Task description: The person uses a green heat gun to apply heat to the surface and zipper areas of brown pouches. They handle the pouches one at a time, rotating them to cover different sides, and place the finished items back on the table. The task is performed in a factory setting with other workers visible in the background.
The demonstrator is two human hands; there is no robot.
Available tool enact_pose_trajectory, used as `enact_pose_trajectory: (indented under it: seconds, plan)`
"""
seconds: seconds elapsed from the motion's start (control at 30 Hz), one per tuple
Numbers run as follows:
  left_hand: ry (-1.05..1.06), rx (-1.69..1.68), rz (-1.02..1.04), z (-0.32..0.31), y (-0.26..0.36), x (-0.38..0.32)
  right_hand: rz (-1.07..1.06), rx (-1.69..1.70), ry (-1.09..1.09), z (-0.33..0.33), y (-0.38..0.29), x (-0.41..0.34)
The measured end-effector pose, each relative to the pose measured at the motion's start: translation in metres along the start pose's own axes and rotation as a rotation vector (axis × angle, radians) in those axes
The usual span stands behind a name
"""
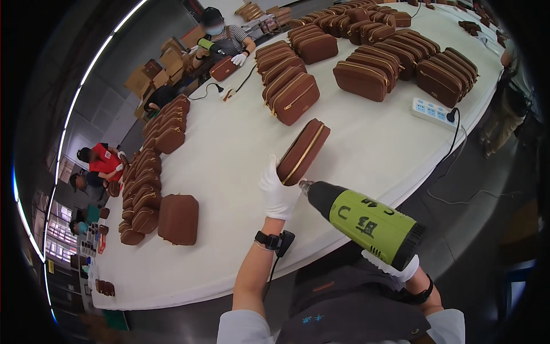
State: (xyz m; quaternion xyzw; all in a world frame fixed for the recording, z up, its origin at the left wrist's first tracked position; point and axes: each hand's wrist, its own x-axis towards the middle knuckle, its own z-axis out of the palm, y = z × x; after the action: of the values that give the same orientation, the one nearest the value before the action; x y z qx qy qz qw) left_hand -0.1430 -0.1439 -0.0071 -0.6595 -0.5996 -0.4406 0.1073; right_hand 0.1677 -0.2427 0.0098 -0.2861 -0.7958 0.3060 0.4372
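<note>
My left hand [279, 189], in a white glove, grips the lower end of a brown leather-like bag [303, 150] and tilts it so its gold zipper faces me. My right hand [397, 266], also gloved, is closed around a green and black heat gun [365, 223], which hides most of the fingers. The gun's metal nozzle points at the bag's lower end, very close to it; whether they touch I cannot tell. A single brown bag [178, 219] stands on the white-covered table to the left.
Rows of brown bags [292, 99] stand across the table [227, 172]. A white power strip [434, 112] with a black plug lies near the right edge, its cord hanging over. Across the table a co-worker [223, 38] holds another heat gun [209, 45]. More people work at the far left.
</note>
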Motion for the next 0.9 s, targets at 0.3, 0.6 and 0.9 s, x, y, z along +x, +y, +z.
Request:
enact_pose_trajectory:
  seconds: [0.3,0.6,0.9]
  plan:
    - [-0.083,-0.190,-0.198,0.011,-0.016,-0.019,0.066,-0.027,0.063,0.004,0.002,-0.001]
    - [-0.014,-0.314,-0.205,0.008,0.004,-0.013,-0.051,-0.157,-0.246,0.009,0.001,-0.005]
    - [0.032,-0.150,-0.162,0.014,0.014,-0.006,0.221,0.125,-0.347,0.002,0.007,0.001]
